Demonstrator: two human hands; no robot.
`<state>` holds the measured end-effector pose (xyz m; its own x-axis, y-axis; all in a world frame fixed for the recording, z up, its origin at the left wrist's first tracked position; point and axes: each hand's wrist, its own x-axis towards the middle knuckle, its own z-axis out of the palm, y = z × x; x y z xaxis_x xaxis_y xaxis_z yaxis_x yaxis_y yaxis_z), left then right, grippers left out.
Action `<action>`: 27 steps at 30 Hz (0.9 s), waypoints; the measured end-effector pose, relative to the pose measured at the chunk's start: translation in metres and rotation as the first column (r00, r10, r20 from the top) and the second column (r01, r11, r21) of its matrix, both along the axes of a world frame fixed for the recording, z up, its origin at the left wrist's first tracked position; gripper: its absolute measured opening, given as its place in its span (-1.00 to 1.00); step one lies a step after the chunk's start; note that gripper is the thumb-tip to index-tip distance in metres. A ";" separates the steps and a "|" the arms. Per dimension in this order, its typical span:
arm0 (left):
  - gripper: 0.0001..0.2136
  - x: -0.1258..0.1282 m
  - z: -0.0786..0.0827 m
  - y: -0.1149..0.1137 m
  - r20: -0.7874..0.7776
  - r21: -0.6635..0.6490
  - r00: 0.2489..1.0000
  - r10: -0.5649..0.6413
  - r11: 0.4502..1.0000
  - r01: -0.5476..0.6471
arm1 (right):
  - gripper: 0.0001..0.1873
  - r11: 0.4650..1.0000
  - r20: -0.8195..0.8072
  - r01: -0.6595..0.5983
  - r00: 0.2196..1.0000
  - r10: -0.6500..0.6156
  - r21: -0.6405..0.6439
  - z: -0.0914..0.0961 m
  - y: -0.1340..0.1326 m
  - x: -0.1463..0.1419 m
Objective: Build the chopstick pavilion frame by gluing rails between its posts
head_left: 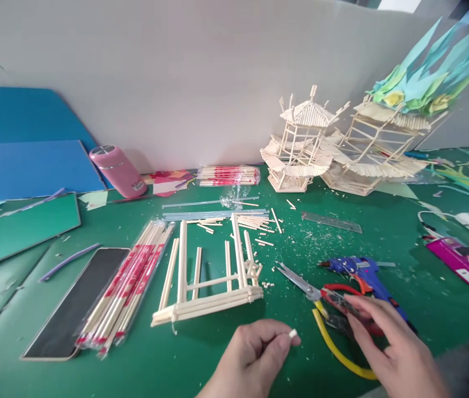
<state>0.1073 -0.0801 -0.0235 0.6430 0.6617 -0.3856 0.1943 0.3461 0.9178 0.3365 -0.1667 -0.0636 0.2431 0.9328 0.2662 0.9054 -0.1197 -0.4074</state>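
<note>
My left hand is low at the front, its thumb and fingers pinched on a tiny pale stick piece. My right hand lies to its right with fingers stretched out, touching the red and yellow handles of a pair of scissors on the green mat. A blue glue gun lies just behind the scissors. In front of my left hand lies a flat frame of wooden sticks.
Bundles of wrapped chopsticks rest on a black board at left. Stick pagoda models stand at the back right. A pink flask, a clear ruler, loose stick offcuts and a pink case lie around.
</note>
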 end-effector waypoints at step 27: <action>-0.75 0.051 -0.001 0.015 0.320 -0.085 0.902 0.289 0.957 -0.277 | -0.48 0.950 -0.729 -0.104 0.668 -0.151 -0.293 -0.007 -0.006 0.043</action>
<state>0.1588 -0.0648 -0.0246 0.5246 0.8240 -0.2141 -0.2241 0.3763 0.8990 0.3797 -0.1728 -0.0711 0.2612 0.9221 -0.2855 0.3168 -0.3612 -0.8770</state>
